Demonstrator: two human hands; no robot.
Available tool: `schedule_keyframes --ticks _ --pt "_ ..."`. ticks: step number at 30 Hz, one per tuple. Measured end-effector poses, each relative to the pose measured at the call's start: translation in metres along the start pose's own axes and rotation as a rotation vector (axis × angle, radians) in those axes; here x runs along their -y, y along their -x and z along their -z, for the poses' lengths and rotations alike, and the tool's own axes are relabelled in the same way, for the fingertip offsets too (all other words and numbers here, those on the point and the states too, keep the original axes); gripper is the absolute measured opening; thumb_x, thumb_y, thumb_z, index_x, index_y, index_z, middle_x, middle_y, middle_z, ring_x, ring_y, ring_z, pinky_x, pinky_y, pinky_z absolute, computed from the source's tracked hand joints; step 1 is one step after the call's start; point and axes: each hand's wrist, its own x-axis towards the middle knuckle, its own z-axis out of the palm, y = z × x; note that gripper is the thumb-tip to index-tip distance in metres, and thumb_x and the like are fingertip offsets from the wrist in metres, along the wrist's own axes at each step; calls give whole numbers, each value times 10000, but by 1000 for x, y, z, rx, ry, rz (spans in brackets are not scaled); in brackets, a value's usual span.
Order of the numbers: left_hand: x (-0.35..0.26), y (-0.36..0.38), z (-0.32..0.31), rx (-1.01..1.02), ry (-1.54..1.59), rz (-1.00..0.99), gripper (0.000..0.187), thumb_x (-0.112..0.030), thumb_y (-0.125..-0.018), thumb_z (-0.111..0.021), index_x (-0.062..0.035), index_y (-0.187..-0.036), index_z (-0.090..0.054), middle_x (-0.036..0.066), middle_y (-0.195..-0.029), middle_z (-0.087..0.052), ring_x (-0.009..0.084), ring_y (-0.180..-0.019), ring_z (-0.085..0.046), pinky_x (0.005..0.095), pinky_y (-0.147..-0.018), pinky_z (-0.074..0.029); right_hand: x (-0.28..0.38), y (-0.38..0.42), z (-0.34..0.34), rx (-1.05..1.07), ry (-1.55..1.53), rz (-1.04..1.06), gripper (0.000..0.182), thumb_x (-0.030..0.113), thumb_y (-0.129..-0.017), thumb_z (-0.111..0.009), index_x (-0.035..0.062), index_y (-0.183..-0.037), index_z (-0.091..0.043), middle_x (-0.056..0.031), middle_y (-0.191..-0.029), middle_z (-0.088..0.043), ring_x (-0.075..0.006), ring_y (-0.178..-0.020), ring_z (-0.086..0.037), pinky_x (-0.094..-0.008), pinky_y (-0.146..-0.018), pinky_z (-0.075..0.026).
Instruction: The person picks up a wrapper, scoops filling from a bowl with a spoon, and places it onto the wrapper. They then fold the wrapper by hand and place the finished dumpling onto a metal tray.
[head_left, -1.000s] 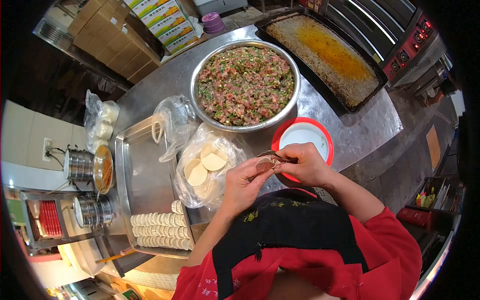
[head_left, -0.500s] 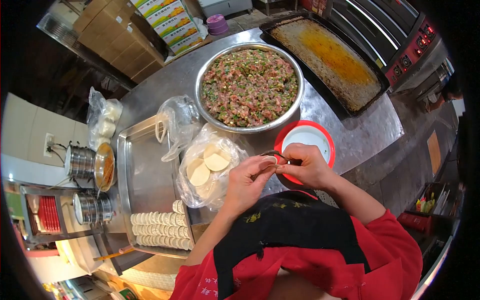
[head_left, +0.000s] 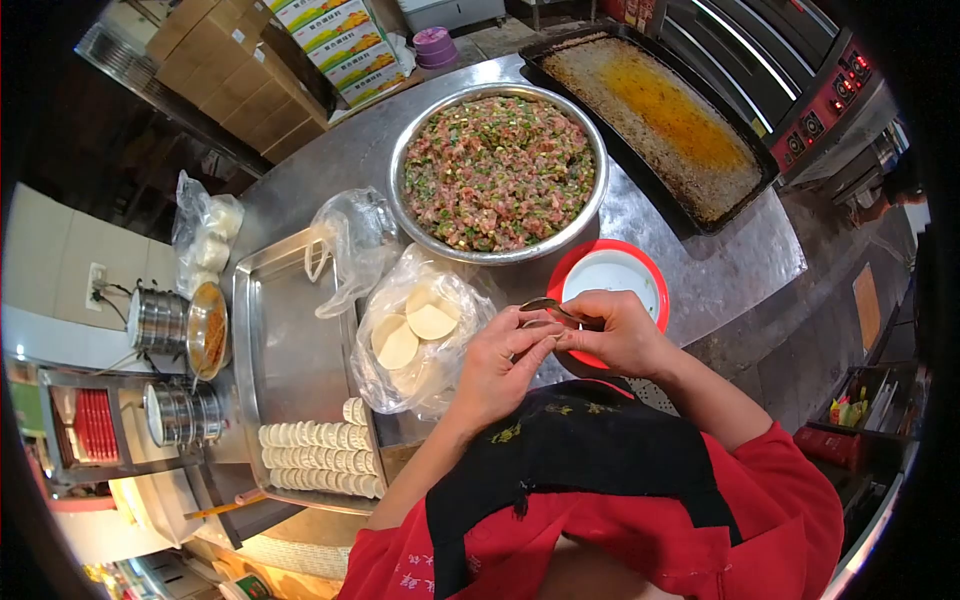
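My left hand point(head_left: 508, 352) is closed around a small dumpling, mostly hidden behind the fingers. Against it, my right hand point(head_left: 622, 335) pinches the dumpling's edge with thumb and finger while keeping a metal spoon point(head_left: 545, 305) in its grip. Both hands meet just in front of the red-rimmed white bowl point(head_left: 655, 285). Left of them lies a clear plastic bag point(head_left: 375, 388) with round dough wrappers point(head_left: 432, 318). Beyond the hands stands a large steel bowl point(head_left: 397, 200) of minced meat filling with green bits point(head_left: 497, 170).
A steel tray point(head_left: 295, 330) at left carries rows of pleated dumplings point(head_left: 318, 458) at its near end. A black baking pan point(head_left: 690, 215) lies at the back right of the metal table point(head_left: 745, 265). Steel pots point(head_left: 185, 415) and a bowl of orange-red food point(head_left: 208, 335) stand farther left.
The fingers of both hands have shifted slightly along the dumpling's edge, and its pale rim is now more covered. The spoon's bowl has tilted and shows more. Other things stay in place.
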Motion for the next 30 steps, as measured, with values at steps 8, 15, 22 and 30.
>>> schedule_keyframes --ticks 8,15,22,30 --pt "-2 0 1 8 -34 0 163 -34 -811 -664 -41 -971 -695 88 -958 -637 186 -912 -604 275 -770 -477 6 -2 1 -7 113 83 181 121 -721 -755 0 -814 -659 -107 -697 -616 -168 -611 -576 -295 -552 -446" --pt "5 1 0 -84 4 87 138 -62 -800 -688 -42 -936 -702 106 -942 -657 191 -886 -624 286 -763 -490 5 -2 2 -39 131 139 174 95 -692 -767 1 -721 -624 -96 -659 -583 -165 -588 -565 -290 -527 -430" --pt "-2 -3 1 -43 4 -18 128 -36 -785 -687 -45 -912 -700 116 -927 -666 220 -850 -644 303 -741 -505 7 -3 0 -73 38 98 185 111 -691 -769 6 -717 -619 -94 -652 -573 -186 -577 -554 -307 -531 -427" --pt "3 1 4 -125 -74 9 159 -7 -770 -680 -31 -927 -682 122 -928 -664 236 -851 -648 313 -742 -508 6 -4 2 -86 178 242 180 123 -705 -749 3 -762 -627 -105 -690 -579 -228 -629 -565 -314 -557 -429"
